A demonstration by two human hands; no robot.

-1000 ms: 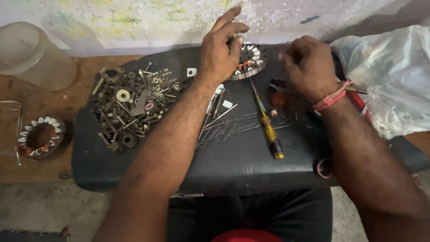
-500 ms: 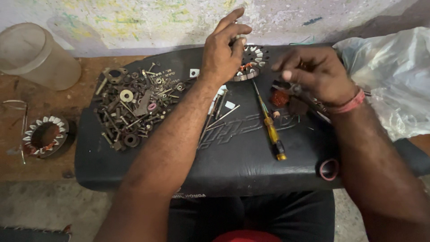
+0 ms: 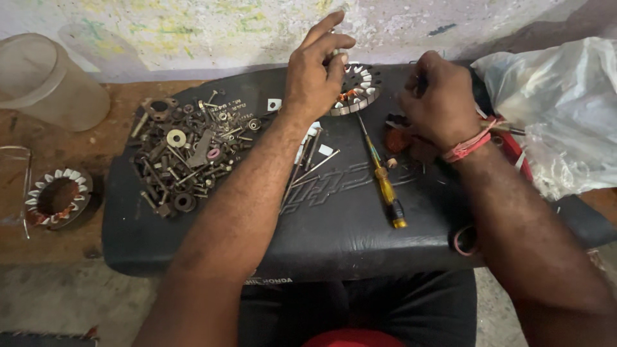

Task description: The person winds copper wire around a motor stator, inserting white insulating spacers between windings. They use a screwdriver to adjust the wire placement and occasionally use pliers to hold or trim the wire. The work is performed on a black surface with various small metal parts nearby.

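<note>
My left hand (image 3: 316, 74) hovers over a round wound stator ring (image 3: 357, 91) at the far side of a black padded seat (image 3: 334, 218); its thumb and middle fingers pinch something small, forefinger raised. My right hand (image 3: 440, 103), with a red thread at the wrist, is closed in a fist just right of the ring; a thin dark tool tip seems to stick out of it. A yellow-handled screwdriver (image 3: 384, 183) lies on the seat between my arms. Reddish copper wire bits (image 3: 397, 140) lie under my right hand.
A heap of rusty bolts, nuts and washers (image 3: 186, 151) covers the seat's left part. A second stator ring (image 3: 56, 198) lies on the wooden surface at left. A translucent plastic tub (image 3: 48, 80) stands at back left. A crumpled clear plastic bag (image 3: 559, 109) fills the right.
My right hand turned from palm partly up with fingers showing to a fist with its back up, and moved closer to the stator ring. My left hand stayed over the ring.
</note>
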